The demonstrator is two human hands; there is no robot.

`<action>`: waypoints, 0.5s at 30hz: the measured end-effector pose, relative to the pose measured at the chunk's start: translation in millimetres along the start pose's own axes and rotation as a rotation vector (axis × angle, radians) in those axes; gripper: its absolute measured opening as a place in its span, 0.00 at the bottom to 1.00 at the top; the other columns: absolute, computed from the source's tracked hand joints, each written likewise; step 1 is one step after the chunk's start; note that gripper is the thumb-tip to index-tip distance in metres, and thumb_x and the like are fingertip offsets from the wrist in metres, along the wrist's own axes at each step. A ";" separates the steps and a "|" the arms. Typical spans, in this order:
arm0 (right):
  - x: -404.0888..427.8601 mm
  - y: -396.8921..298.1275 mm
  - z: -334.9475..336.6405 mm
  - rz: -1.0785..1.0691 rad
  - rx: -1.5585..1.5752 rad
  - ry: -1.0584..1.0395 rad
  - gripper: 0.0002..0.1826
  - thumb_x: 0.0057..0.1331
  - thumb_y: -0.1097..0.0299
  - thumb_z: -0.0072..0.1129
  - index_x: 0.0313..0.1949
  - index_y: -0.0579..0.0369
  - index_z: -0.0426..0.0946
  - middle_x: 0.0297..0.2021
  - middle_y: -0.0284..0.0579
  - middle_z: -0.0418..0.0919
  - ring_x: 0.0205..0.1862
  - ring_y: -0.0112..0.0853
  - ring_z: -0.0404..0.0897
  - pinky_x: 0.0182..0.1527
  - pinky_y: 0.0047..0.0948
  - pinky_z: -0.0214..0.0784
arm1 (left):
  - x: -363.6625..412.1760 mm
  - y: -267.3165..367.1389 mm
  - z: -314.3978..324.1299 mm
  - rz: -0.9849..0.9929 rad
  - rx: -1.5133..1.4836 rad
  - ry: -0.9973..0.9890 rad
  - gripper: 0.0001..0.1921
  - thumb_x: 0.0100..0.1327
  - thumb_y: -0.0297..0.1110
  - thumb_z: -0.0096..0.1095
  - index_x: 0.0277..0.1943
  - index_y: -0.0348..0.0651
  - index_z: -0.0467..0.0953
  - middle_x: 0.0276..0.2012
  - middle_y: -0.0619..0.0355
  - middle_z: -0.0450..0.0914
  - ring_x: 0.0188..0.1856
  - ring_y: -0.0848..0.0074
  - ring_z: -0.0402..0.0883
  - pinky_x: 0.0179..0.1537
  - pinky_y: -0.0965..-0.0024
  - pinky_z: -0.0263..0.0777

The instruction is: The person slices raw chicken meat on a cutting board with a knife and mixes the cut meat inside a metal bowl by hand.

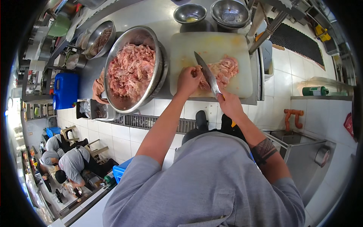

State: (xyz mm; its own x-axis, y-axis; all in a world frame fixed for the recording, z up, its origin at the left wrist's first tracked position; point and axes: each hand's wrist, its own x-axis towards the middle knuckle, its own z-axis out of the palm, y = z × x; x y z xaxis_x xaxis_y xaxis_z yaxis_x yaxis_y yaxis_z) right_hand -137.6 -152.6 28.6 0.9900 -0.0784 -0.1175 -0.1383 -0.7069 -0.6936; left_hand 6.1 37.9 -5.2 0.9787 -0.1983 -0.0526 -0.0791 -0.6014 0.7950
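Observation:
My right hand [230,104] grips the handle of a chef's knife [206,71], whose blade points away from me and to the left. Under and beside the blade lies raw meat [225,69], pale pink with skin or fat, on a white plastic cutting board [184,45]. My left hand [188,81] pinches the near left part of this meat, just left of the blade. How deep the edge sits in the meat is hidden. To the left, a large perforated steel colander [154,37] holds a heap of cut raw meat [132,71].
Two steel bowls, one with yellowish residue [190,13] and one stacked [230,13], stand behind the board. A bowl of darker meat [101,39] is at the back left. A blue jerrycan [66,90] stands left of the table. Several people work at the lower left [71,163].

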 end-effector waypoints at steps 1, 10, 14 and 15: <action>2.2 0.2 1.2 -0.004 0.000 0.001 0.34 0.77 0.65 0.56 0.80 0.43 0.64 0.33 0.67 0.84 0.37 0.64 0.84 0.42 0.59 0.75 | 2.2 -0.7 2.4 -0.009 -0.006 0.021 0.16 0.63 0.37 0.76 0.49 0.36 0.83 0.44 0.48 0.84 0.42 0.59 0.87 0.47 0.59 0.81; -44.0 14.8 -11.3 0.184 0.083 -0.186 0.35 0.77 0.63 0.57 0.82 0.38 0.62 0.42 0.68 0.86 0.44 0.64 0.85 0.50 0.55 0.77 | 0.0 -20.8 9.6 0.099 0.022 0.151 0.13 0.64 0.34 0.75 0.47 0.36 0.85 0.42 0.48 0.86 0.38 0.60 0.88 0.44 0.60 0.82; -43.6 20.9 1.4 0.013 0.084 -0.070 0.35 0.78 0.61 0.58 0.82 0.36 0.62 0.40 0.68 0.85 0.41 0.62 0.86 0.47 0.51 0.79 | -4.2 -28.6 10.3 0.155 -0.017 0.192 0.11 0.64 0.32 0.75 0.46 0.36 0.85 0.39 0.47 0.86 0.37 0.60 0.88 0.43 0.60 0.82; -29.3 11.8 3.9 0.052 0.042 -0.098 0.34 0.78 0.62 0.58 0.81 0.37 0.63 0.41 0.67 0.86 0.42 0.62 0.86 0.47 0.52 0.79 | -4.0 -29.0 9.5 0.156 -0.017 0.189 0.11 0.64 0.32 0.75 0.46 0.36 0.85 0.39 0.47 0.86 0.37 0.60 0.88 0.43 0.60 0.82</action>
State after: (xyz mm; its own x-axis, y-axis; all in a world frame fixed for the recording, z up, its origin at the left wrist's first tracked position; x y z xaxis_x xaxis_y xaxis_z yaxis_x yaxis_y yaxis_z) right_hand -168.3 -155.8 21.1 0.9742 -0.0432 -0.2215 -0.1921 -0.6738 -0.7135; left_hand 2.7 48.8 -33.8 0.9730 -0.1384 0.1845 -0.2306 -0.5618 0.7945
